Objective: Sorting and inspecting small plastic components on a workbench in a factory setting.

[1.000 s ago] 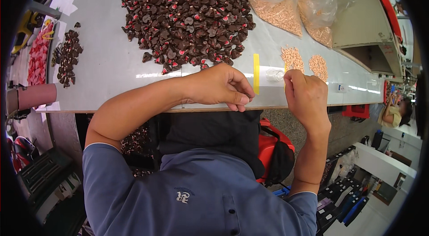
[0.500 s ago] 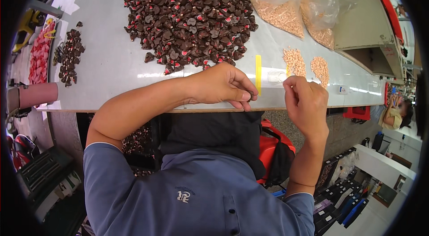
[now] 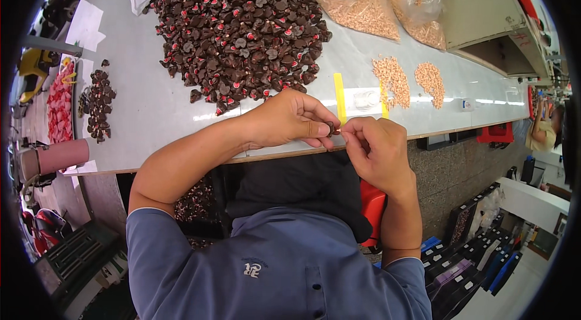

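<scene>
At the table's near edge, my left hand [image 3: 281, 117] pinches a small dark brown piece [image 3: 331, 128] between thumb and fingertips. Close against it on the right is my right hand [image 3: 381, 149], its thumb and forefinger pressed together at the piece. Whatever those right fingertips hold is too small to make out. Beyond my hands lies a big heap of similar dark brown pieces [image 3: 242, 35], many showing red-and-white spots. A small round white container [image 3: 365, 100] stands just beyond my right hand, between strips of yellow tape [image 3: 339, 96].
Two small piles of beige bits [image 3: 393, 82] [image 3: 430, 82] lie at the right. Behind them are clear bags [image 3: 361, 11] of similar bits and a cabinet [image 3: 484, 11]. A smaller dark pile [image 3: 100, 102] and a pink cylinder [image 3: 63, 156] are at the left.
My right hand has moved left, from beside the white container to the dark piece in my left hand. The left hand still holds that piece. The whole view has shifted slightly.
</scene>
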`<state>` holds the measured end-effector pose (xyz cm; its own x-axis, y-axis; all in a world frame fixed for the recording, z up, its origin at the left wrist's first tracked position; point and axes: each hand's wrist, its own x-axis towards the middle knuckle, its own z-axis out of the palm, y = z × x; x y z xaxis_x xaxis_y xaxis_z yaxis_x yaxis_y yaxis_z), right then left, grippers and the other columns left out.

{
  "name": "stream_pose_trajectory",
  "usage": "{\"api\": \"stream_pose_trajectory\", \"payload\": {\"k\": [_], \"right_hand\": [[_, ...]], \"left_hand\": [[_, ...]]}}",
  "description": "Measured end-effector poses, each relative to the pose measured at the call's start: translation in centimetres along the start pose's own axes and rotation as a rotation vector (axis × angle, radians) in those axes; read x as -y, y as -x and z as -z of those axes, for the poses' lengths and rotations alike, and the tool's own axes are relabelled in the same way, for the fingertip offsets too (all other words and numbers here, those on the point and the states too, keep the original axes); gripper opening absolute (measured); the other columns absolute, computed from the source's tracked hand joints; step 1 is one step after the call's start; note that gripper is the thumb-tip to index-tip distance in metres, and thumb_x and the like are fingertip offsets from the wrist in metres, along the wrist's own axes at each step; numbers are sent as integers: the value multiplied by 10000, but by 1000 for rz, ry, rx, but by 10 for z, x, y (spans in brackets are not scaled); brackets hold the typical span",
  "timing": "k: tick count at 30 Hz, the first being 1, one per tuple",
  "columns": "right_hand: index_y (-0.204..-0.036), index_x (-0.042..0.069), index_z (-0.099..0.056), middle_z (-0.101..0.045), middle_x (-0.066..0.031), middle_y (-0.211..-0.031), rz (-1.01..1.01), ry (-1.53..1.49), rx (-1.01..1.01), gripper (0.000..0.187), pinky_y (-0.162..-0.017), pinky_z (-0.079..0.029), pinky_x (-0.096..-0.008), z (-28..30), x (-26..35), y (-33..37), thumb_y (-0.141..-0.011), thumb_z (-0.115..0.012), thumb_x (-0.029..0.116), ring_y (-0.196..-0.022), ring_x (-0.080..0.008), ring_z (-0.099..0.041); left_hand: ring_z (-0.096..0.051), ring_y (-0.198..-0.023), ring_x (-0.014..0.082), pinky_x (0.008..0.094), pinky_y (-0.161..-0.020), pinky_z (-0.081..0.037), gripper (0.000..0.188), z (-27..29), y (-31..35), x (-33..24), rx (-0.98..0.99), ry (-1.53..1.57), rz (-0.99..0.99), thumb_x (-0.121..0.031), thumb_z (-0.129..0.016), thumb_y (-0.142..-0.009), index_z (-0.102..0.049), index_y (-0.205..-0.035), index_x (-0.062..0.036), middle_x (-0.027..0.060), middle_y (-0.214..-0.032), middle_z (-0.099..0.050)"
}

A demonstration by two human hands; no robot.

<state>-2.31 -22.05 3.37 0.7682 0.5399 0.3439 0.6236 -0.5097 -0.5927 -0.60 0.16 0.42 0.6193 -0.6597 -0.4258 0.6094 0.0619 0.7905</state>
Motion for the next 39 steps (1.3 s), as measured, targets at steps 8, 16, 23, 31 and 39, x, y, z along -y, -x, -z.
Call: {"api": "stream_pose_trajectory", "payload": {"k": [8, 16, 23, 31, 39], "right_hand": [[-841, 46, -619, -566, -39, -585, 34, 44, 3, 157, -465, -393, -318, -7, 1, 0, -738, -706, -35, -481, -192, -539], [-837, 51, -600, -593, -67, -627, 124, 245, -14, 145, -491, -414, -364, -12, 9, 7, -748, -711, 20, -515, -249, -559], [-916, -22, -678, -680, -71, -781, -290, -120, -305, 79, -642, -478, -250, 13, -14, 26, -844, -677, 9, -679, -118, -616], [-958, -16, -648, -533, 24, -620, -680, 74, -630, 101, -517, -366, -254, 65, -92, 60, -912, -631, 72, -574, -42, -447], [-922, 68, -639, -533, -67, -560, -636, 434, -307, 99, -506, -404, -365, 63, -109, 36, -857, -666, 137, -500, -216, -535]], "left_hand": [[-705, -936, 180, 267, -798, -569, 261, 0, 1, 0, -17, -28, 2, -57, -647, -926, -631, -1166, 45, 147, -1070, -701], [-705, -928, 183, 264, -795, -570, 233, 2, -1, 4, -23, -33, -27, -55, -656, -918, -661, -1131, 40, 138, -1025, -714], [-705, -944, 208, 279, -804, -573, 236, -1, -3, 0, -5, -45, -41, -42, -664, -905, -662, -1124, 45, 179, -1122, -691], [-710, -937, 235, 297, -818, -575, 227, -1, -2, 6, -32, -41, -29, -4, -647, -906, -649, -1126, 51, 198, -1132, -682], [-707, -963, 244, 305, -831, -577, 234, 1, -2, 5, -24, -51, -22, -19, -646, -912, -646, -1137, 47, 190, -1137, -680]]}}
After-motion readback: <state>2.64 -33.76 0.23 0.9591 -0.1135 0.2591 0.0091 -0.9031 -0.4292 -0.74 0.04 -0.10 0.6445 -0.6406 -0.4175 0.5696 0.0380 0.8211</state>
